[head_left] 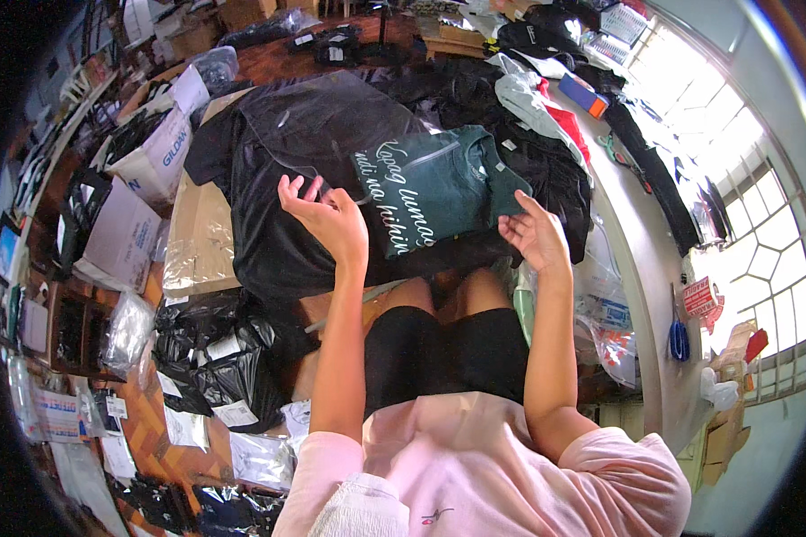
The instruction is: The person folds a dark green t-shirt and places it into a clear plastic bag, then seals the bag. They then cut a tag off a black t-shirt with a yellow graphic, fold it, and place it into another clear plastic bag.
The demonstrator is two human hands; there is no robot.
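Note:
A folded dark green T-shirt [452,183] with white lettering lies on black cloth [295,242] in front of my knees. My left hand [331,219] hovers at the shirt's left side, fingers loosely bent and apart. A faint pale line runs close to those fingers; whether it is the edge of clear plastic I cannot make out. At the shirt's right edge, my right hand [539,234] has its palm turned inward, thumb and fingers apart. Whether its fingertips touch the fabric is unclear. Neither hand shows anything gripped.
Left of the black cloth stand cardboard boxes [125,237] and black plastic parcels [219,358]. Along the window ledge on the right lie green-handled scissors [631,161], a blue and orange box [584,95] and dark garments. Blue-handled scissors [679,340] hang below.

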